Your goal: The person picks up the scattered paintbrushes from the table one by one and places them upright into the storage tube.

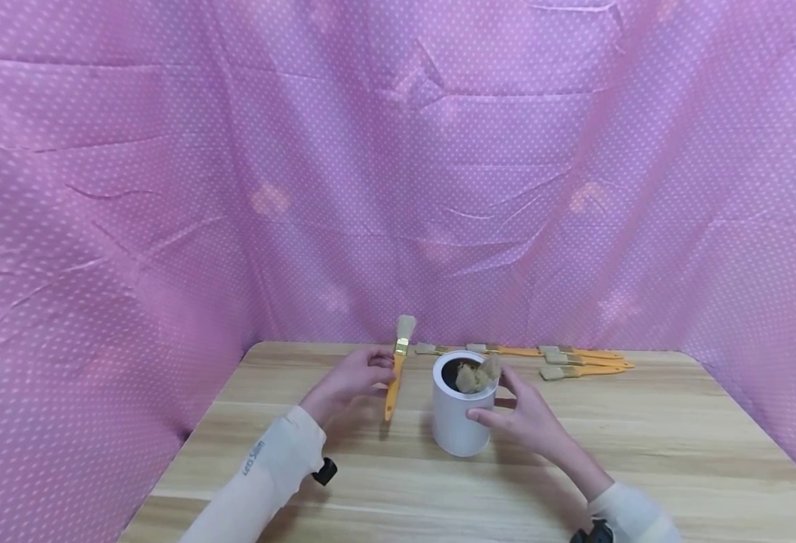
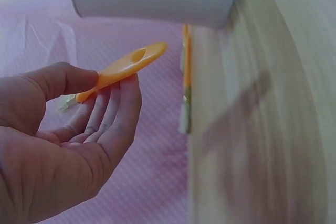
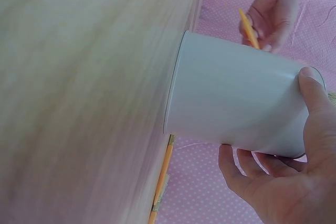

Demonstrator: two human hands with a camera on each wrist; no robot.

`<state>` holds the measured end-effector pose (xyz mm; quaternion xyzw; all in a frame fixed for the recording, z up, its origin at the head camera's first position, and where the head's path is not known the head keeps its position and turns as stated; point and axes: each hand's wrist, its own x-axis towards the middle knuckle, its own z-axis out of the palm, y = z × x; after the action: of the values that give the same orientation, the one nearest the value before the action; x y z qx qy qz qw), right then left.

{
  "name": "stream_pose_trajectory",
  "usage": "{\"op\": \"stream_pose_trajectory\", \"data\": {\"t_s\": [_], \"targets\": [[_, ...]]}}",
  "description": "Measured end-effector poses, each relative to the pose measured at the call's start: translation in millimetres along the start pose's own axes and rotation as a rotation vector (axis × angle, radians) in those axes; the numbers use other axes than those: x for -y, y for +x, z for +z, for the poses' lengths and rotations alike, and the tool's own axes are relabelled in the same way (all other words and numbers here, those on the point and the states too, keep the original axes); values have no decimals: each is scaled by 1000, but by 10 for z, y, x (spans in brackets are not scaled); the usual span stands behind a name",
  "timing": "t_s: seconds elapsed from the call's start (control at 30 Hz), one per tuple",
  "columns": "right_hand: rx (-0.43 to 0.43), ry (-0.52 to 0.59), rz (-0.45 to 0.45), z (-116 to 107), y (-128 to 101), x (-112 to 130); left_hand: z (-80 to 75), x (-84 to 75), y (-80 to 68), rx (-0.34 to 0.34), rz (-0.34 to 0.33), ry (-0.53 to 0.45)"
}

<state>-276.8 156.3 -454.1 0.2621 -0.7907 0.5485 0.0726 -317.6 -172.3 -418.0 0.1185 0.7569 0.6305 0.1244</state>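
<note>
In the head view my left hand pinches a paintbrush by its orange handle, between thumb and fingers. Its pale bristles point up and away, and the brush is off the table. To its right a white cylindrical container stands upright on the table. Tan bristly clumps, perhaps brush heads, show in its dark opening; what lies below them is hidden. My right hand grips the container near its top, thumb on the near side. The right wrist view shows the thumb and curled fingers on opposite sides of the white wall.
Several more paintbrushes lie along the table's back edge, among them one behind the container and a group at the right. Pink dotted cloth hangs behind and beside the wooden table. Each wrist wears a black device.
</note>
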Motion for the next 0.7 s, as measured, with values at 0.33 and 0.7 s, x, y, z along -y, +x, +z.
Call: {"op": "stream_pose_trajectory", "data": {"t_s": [0.33,0.7], "targets": [[-8,2,-9,-9,14,0,310,-406,-89,-92,122,-50],[2,5,14,-9,14,-9,554,-707,-125,-106,262,-134]]}}
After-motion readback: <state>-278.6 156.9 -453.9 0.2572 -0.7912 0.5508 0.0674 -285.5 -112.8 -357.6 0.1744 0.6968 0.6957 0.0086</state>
